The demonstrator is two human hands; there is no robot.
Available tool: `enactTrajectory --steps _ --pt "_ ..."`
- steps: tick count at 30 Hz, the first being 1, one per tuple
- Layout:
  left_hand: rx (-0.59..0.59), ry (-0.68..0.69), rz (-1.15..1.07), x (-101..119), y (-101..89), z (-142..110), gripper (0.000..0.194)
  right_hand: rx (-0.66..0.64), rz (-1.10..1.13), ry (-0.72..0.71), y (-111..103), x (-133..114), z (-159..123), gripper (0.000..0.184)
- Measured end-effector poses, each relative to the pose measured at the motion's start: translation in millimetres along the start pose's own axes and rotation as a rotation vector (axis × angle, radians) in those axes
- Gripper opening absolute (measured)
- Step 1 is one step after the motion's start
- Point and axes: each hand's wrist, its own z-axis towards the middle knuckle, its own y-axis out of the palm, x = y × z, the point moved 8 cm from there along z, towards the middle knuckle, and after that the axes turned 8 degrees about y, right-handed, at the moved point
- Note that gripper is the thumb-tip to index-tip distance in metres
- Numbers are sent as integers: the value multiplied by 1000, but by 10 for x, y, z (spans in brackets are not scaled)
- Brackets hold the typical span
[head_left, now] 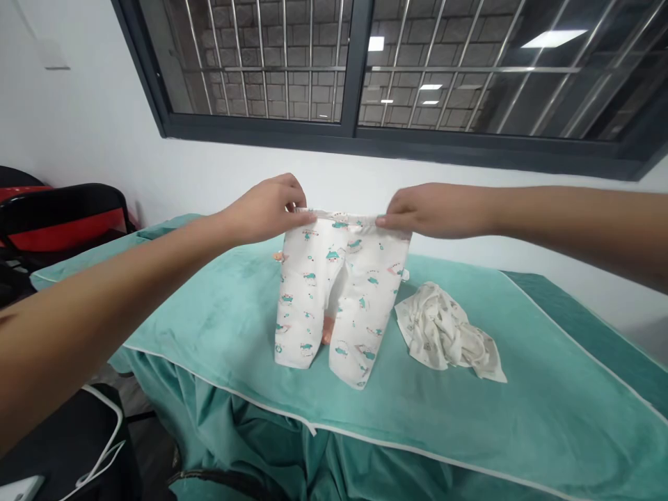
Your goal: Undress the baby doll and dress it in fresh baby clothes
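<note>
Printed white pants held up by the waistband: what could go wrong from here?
The left hand and right hand pinch the printed white pants near the ends of the waistband, so if either grip loosens, that side could drop and fold over.

The crumpled white cloth lies close by on the green blanket; lowering the pants toward it might overlap the two.

The orange item, partly hidden behind the pants, might get covered.

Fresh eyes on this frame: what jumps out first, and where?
First, the small printed pants at centre, held up by the top corners between the left hand and right hand. Next, the crumpled whitish cloth lying on the green cover, to the right. Behind, the dark-framed window spans much of the top.
</note>
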Motion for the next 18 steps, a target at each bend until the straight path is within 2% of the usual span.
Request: enactTrajectory --steps 3,5,8,10,13,16,18 --pt "-10 -208 -265 -209 58 4 31 2 211 45 -69 66 48 40" --pt "-15 -272 -449 -270 101 13 30 45 347 72 -132 101 65 35" --pt "128 -283 -587 -249 20 44 25 127 555 96 -215 115 81 30" --pt "233 -279 -627 -147 -45 59 24 146 675 78 -241 48 95 30" --pt "334 -227 -695 142 -111 91 26 98 794 36 -220 -167 103 34" --pt "307 -52 -827 496 -113 145 29 48 870 -30 -189 -401 83 39" --pt "324 12 -844 579 -97 128 35 41 902 -64 -166 -485 78 33"
